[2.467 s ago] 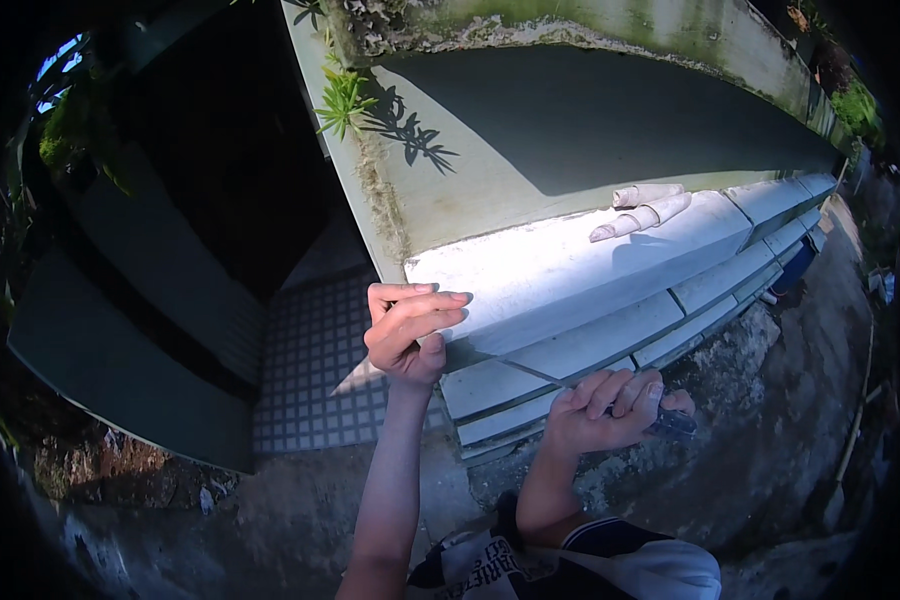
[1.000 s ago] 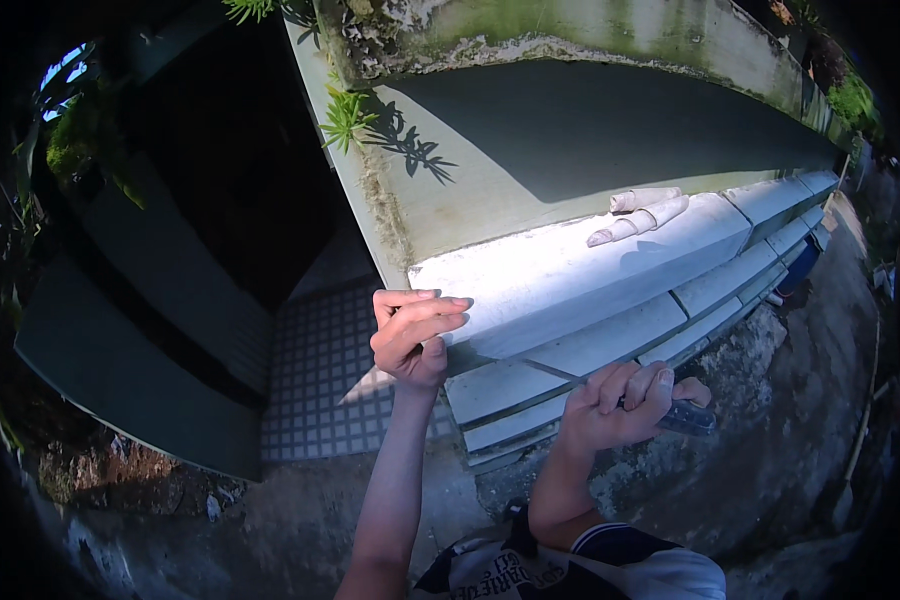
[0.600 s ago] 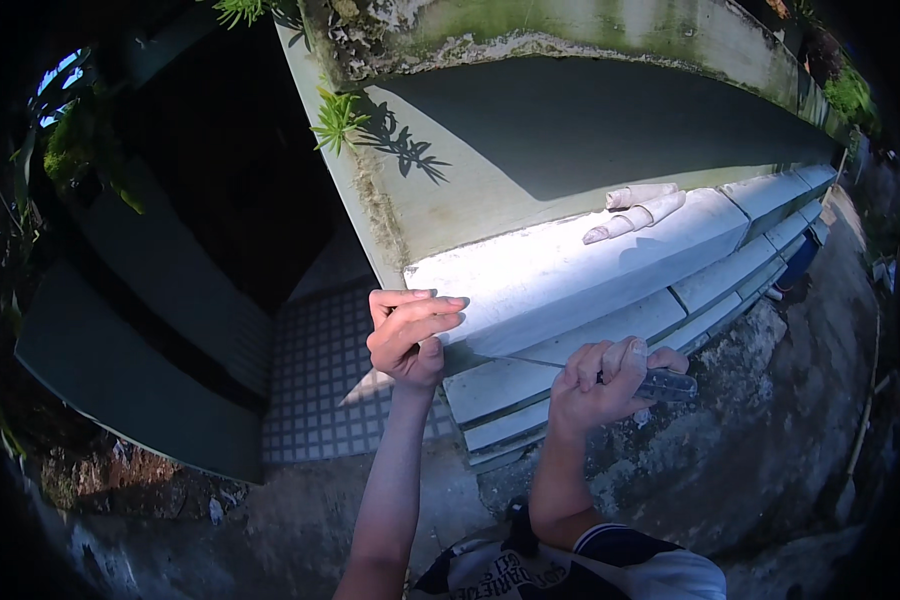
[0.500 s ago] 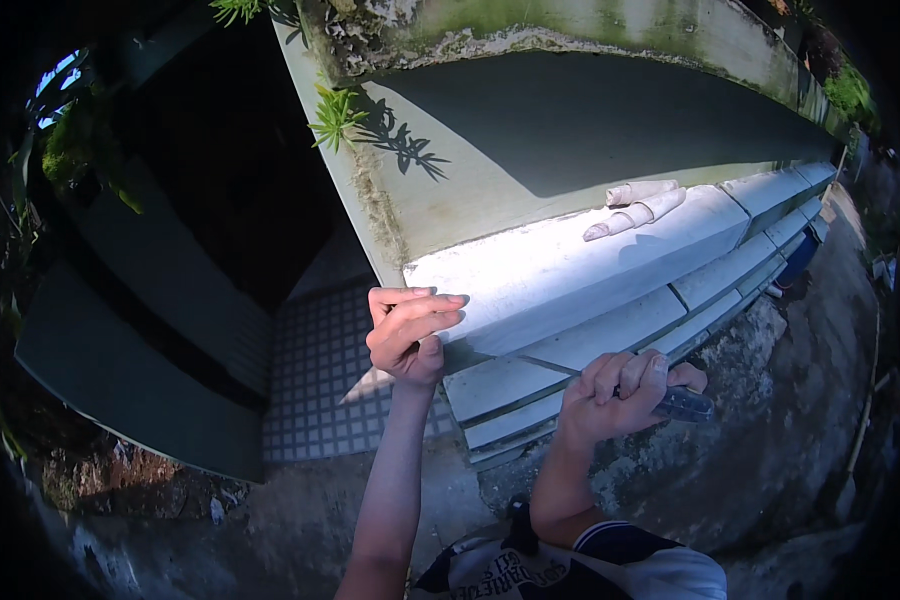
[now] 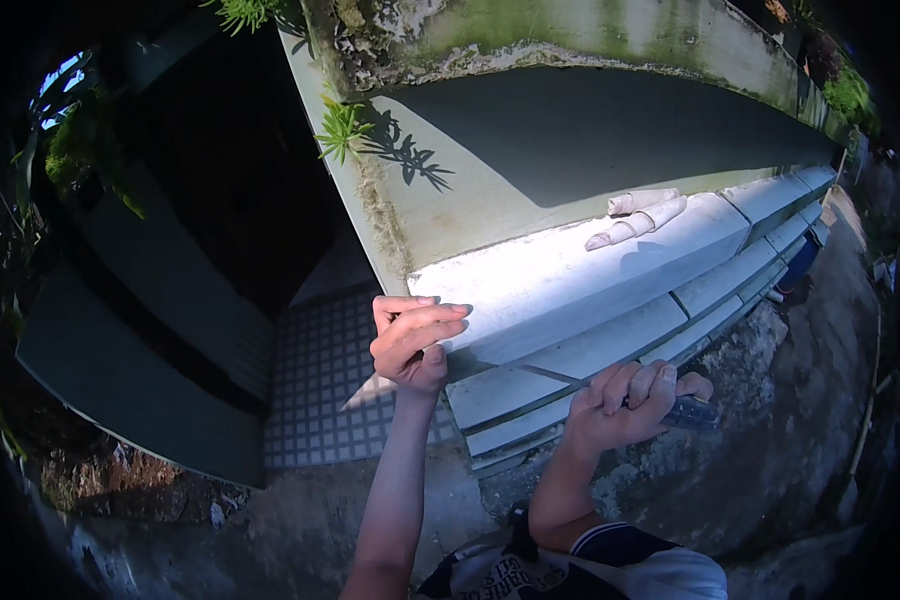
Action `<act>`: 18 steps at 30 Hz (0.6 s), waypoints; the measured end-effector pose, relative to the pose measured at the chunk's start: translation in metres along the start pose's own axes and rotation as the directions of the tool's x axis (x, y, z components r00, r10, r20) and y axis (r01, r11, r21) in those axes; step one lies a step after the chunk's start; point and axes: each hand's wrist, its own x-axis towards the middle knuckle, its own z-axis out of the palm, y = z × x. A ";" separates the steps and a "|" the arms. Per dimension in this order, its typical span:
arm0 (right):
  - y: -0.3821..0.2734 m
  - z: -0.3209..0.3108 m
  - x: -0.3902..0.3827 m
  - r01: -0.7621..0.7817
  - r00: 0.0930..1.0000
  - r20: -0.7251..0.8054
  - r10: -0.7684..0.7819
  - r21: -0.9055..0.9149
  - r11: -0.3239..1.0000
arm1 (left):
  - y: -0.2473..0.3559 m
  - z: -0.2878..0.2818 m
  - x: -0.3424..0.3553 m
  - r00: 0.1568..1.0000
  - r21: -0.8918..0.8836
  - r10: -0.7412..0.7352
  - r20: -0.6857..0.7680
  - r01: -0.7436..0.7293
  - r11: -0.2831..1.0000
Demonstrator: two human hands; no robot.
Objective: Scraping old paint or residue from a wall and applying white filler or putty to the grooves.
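My left hand (image 5: 410, 342) is at the near corner of a white ledge (image 5: 560, 285), its fingers bent over the top and its thumb lower down, closed about that end. In my right hand (image 5: 625, 400) is a screwdriver-like tool (image 5: 692, 413), gripped in a fist. Its dark, see-through handle sticks out on the right, and a thin metal shaft points left toward the ledge's lower face. The tip lies close under the ledge, though I cannot tell whether it touches. Pale rolled pieces (image 5: 635, 228) rest on top of the ledge against the wall.
White steps (image 5: 500, 385) run below the ledge. Above is a mossy concrete rim (image 5: 590, 40), with a small green plant (image 5: 342, 130) on the wall's edge. A checkered tile floor (image 5: 320, 370) lies left, beside a dark doorway. Rough concrete ground (image 5: 760, 430) spreads right.
My right hand and the tool have shifted slightly right, with a little more shaft showing. My left hand keeps its place at the ledge corner. The whole view has tilted slightly.
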 end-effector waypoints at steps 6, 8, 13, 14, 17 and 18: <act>0.006 0.004 0.001 -0.034 0.995 0.088 0.040 -0.071 0.997 | -0.005 0.002 0.001 1.000 0.014 0.003 0.001 -0.003 1.000; 0.012 0.002 -0.001 -0.005 0.992 0.128 0.012 -0.055 0.998 | -0.006 0.002 0.001 1.000 0.019 0.011 -0.002 -0.011 1.000; 0.015 0.009 -0.005 -0.009 0.991 0.135 0.020 -0.085 0.996 | -0.003 -0.002 0.000 1.000 0.001 0.015 0.019 -0.015 1.000; 0.010 0.005 -0.003 -0.004 0.988 0.153 0.011 -0.048 0.999 | -0.002 -0.001 -0.001 1.000 0.002 0.012 0.009 -0.012 1.000; 0.022 0.007 -0.004 0.023 0.975 0.220 0.022 -0.200 0.980 | -0.003 0.001 0.001 1.000 0.006 0.008 0.000 -0.008 1.000; 0.019 0.008 -0.002 -0.013 0.981 0.189 0.044 -0.163 0.987 | -0.003 0.001 0.001 1.000 0.011 0.008 0.000 -0.008 1.000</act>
